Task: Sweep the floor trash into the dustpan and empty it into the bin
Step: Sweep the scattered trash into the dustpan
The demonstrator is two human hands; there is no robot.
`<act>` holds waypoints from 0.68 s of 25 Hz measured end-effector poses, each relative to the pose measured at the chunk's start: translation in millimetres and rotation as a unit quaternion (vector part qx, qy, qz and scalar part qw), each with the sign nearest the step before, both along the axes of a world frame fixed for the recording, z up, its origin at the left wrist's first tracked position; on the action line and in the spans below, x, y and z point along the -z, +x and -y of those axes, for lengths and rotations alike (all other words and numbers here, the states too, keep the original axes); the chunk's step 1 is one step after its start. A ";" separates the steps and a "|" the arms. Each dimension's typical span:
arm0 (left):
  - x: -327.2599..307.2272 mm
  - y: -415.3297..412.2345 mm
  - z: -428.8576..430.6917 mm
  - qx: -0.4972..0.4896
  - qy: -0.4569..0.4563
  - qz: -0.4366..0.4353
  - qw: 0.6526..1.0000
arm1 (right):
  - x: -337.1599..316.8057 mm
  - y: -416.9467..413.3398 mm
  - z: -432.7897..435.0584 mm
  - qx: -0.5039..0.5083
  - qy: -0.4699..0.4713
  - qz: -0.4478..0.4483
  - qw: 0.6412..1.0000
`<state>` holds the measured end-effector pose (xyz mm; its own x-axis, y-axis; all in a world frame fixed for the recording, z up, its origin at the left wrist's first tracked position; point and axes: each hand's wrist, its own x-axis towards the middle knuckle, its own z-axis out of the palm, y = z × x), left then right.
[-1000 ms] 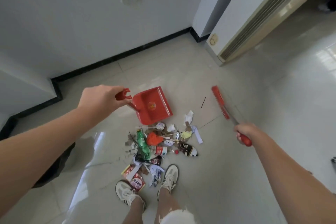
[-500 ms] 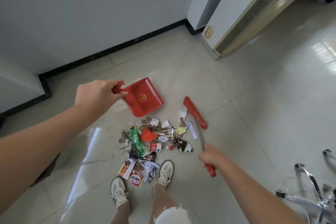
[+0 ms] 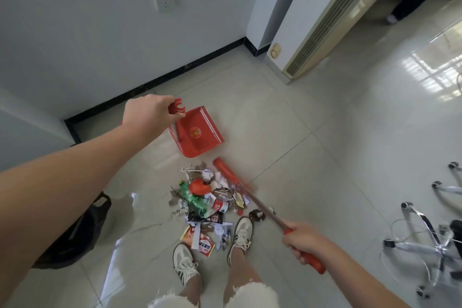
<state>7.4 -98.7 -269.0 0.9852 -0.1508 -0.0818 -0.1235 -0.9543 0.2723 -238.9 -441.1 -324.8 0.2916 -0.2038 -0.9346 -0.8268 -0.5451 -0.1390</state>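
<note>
Head view, reported from my remote station.

1. Left hand (image 3: 150, 112): at centre left of the frame, fingers curled round the clip-shaped top of the handle of the red dustpan (image 3: 197, 132). The pan sits just above frame centre with its open mouth facing down-frame toward the trash pile (image 3: 205, 200). A strip of bare floor tile (image 3: 287, 120) separates the pan lip from the pile. I cannot tell whether the lip touches the floor.

2. Right hand (image 3: 303, 242): at lower right, fingers clenched round the handle of the broom (image 3: 265, 210), just above its red end grip. The metal shaft runs diagonally up-left to the red broom head, which is motion-blurred and lies against the upper right edge of the pile, touching crumpled white paper.

3. Trash pile: on the floor at centre, between the dustpan and the person's shoes. It holds a green bottle (image 3: 192, 199), a red crumpled piece just above that bottle, paper scraps, dark wrappers and a printed snack packet (image 3: 200, 240) at its lower edge. A brown wrapper (image 3: 257, 215) lies apart from the pile, just beside the right shoe (image 3: 241, 232) and under the shaft.

4. Surroundings: a black bag (image 3: 82, 232) sits at lower left, partly hidden by the left forearm; I cannot tell whether it lines a bin. A wall socket (image 3: 163, 0) is at upper centre left, a white floor-standing unit (image 3: 325, 20) at upper right and a chrome chair base (image 3: 430, 245) at right.
</note>
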 end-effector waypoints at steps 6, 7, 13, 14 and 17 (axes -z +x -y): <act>-9.2 -14.7 -3.4 0.013 -0.017 0.011 1.000 | -28.5 -46.2 27.6 0.137 -0.028 0.046 0.989; -10.2 -16.3 -2.6 0.002 -0.026 0.010 1.000 | -26.2 -50.1 32.8 0.164 -0.038 0.042 0.985; -2.6 -24.2 6.6 -0.031 -0.047 0.015 0.998 | 36.5 -52.8 31.7 0.337 -0.056 0.004 0.940; -1.8 -26.1 7.7 -0.032 -0.047 0.012 0.998 | 48.6 -50.5 24.5 0.370 -0.042 0.009 0.928; -1.0 -28.9 7.3 -0.043 -0.075 0.004 0.996 | 73.4 -46.9 -10.5 0.423 -0.006 0.031 0.905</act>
<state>-21.4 -106.0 -268.0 0.9954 -0.0759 -0.0578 -0.0455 -0.9104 0.4112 -285.8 -430.6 -398.3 0.0772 -0.3887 -0.9181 -0.9398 0.2790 -0.1971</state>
